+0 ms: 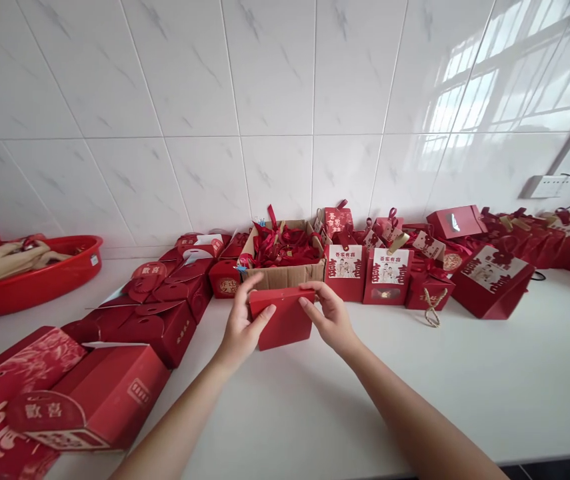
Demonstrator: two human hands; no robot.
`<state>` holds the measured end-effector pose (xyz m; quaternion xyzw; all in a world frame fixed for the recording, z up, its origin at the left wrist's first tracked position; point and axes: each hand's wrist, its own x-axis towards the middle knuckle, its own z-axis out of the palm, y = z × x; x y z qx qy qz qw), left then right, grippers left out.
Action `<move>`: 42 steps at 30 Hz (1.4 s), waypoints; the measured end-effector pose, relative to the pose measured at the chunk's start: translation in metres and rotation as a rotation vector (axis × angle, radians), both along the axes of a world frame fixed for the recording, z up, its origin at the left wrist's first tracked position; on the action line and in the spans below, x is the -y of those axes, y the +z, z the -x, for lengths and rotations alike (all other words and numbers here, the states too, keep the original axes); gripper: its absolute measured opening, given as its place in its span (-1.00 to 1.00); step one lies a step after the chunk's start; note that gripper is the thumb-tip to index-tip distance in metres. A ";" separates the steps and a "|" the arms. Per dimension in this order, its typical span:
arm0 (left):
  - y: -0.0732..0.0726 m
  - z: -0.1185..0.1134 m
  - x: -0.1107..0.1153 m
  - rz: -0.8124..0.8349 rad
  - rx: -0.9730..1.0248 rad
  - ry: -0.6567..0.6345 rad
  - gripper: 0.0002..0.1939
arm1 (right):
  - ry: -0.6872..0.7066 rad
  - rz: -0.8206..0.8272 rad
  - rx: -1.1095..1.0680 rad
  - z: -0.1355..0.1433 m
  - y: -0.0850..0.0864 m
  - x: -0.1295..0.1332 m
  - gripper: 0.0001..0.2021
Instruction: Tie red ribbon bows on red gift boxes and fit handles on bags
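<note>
A plain red gift box (285, 325) stands on the white table, held at its upper edge from both sides. My left hand (245, 320) grips its left top corner, thumb on the near face. On the right top corner, my right hand (329, 315) has its thumb on the near face and fingers over the top. Just behind is a cardboard box (285, 275) filled with dark red ribbons (289, 247). Two upright red bags with printed white labels, one of them a windowed bag (387, 293), stand right of the cardboard box.
Several red boxes (165, 327) line the left side. At far left, another person's hand (15, 257) is over a red basin (72, 267). More red bags (495, 283) stand along the tiled wall, near a socket strip (547, 187) at right.
</note>
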<state>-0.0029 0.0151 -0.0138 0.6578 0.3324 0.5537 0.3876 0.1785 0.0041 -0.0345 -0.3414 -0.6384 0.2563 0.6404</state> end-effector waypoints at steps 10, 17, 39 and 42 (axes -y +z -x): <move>-0.013 0.004 -0.002 -0.034 0.008 -0.056 -0.81 | -0.094 -0.163 0.145 -0.006 0.009 0.006 -0.79; -0.014 0.011 -0.015 0.087 0.053 -0.135 -0.76 | -0.416 0.085 0.505 0.003 0.074 -0.100 -0.78; -0.015 0.014 -0.011 0.167 0.155 -0.277 -0.80 | -0.319 0.518 1.138 0.006 0.063 -0.211 -0.72; -0.014 0.014 -0.011 0.171 0.161 -0.269 -0.80 | -0.380 0.488 1.066 0.008 0.068 -0.200 -0.70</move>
